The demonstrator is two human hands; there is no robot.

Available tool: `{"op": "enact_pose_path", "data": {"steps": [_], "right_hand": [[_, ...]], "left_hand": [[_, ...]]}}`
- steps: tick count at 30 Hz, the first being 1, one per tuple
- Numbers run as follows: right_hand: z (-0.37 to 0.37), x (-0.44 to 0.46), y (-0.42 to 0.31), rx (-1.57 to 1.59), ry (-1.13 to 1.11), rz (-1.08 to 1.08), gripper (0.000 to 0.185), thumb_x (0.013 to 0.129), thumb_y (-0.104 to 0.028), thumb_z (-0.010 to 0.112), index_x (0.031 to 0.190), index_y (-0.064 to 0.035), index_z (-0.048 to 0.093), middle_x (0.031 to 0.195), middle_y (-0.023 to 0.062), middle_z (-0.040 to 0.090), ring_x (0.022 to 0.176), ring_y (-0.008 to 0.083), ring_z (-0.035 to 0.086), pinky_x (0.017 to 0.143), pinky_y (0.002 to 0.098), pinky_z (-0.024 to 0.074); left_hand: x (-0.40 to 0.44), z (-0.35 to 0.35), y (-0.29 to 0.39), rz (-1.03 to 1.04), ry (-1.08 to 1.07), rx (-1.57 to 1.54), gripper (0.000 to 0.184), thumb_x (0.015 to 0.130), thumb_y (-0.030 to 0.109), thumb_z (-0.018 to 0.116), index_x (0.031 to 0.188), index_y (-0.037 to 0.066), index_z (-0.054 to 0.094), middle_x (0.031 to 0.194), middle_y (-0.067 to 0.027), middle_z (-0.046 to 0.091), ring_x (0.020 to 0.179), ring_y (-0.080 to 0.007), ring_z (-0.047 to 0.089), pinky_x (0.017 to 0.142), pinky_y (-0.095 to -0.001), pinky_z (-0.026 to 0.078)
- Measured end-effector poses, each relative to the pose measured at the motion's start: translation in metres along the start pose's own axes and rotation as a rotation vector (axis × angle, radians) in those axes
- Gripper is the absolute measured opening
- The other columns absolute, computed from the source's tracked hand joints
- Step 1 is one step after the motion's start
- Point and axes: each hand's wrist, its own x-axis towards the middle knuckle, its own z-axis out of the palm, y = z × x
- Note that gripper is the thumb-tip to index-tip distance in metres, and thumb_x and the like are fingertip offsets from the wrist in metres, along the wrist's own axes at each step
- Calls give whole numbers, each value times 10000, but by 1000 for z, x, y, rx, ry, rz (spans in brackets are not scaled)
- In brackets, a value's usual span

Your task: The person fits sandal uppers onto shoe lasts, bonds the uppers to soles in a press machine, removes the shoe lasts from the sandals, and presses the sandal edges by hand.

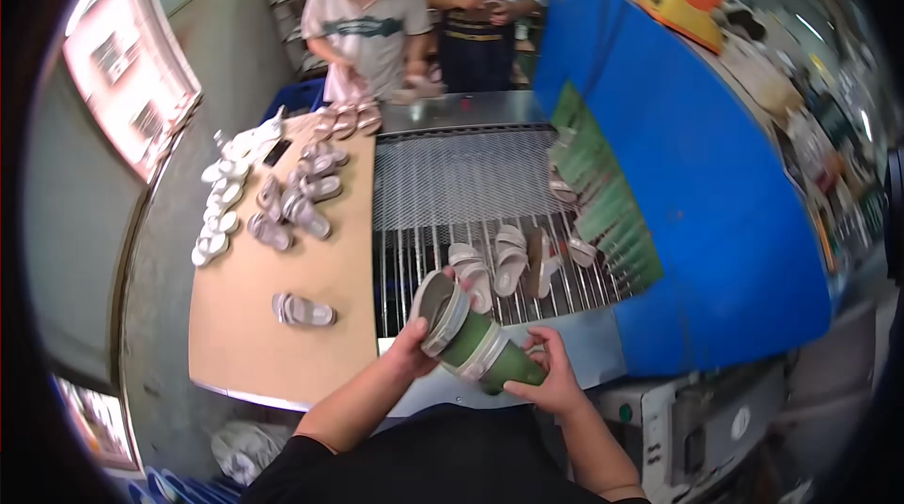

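Note:
My left hand (412, 346) is closed around the sole side of a pale sandal (436, 306). A green shoe last (520, 370) sits in the sandal, under its two silvery straps. The thumb and fingers of my right hand (557, 380) grip the green last at its free end. Both hands hold the pair tilted over the near metal edge of the conveyor (428, 255). Just beyond, several sandals lie on the rollers, among them an upright-facing sandal (510, 261) and one on its side (539, 264).
A tan board (311, 353) on the left bears several mauve sandals (306, 214), white sandals (217, 222) and a lone sandal (303, 310). A blue panel (716, 222) and green strip curtain (612, 212) border the right. Two people stand at the far end, hands on footwear.

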Motion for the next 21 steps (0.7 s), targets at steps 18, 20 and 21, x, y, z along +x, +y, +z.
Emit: {"op": "enact_pose_path", "data": {"steps": [18, 20, 21], "right_hand": [[40, -293, 46, 1013, 431, 109, 775, 1058, -426, 551, 1631, -27, 217, 1598, 137, 407, 1470, 238, 401, 1209, 364, 325], [31, -323, 114, 1446, 70, -2, 734, 1054, -465, 543, 1599, -45, 287, 1563, 136, 462, 1392, 247, 504, 1169, 380, 398], [20, -342, 124, 1564, 16, 12, 742, 1043, -470, 560, 1592, -44, 300, 1552, 141, 480, 1365, 256, 538, 1154, 385, 423]], "left_hand": [[-121, 189, -154, -875, -452, -731, 974, 822, 791, 603, 1567, 195, 410, 1516, -188, 471, 1296, -443, 533, 1087, -722, 355], [-113, 228, -170, -812, -528, -399, 1079, 830, 817, 580, 1586, 90, 331, 1553, -226, 425, 1367, -423, 491, 1134, -626, 381], [-113, 248, -181, -736, -582, -131, 1145, 824, 833, 577, 1593, 33, 291, 1545, -247, 431, 1390, -395, 474, 1140, -568, 408]]}}
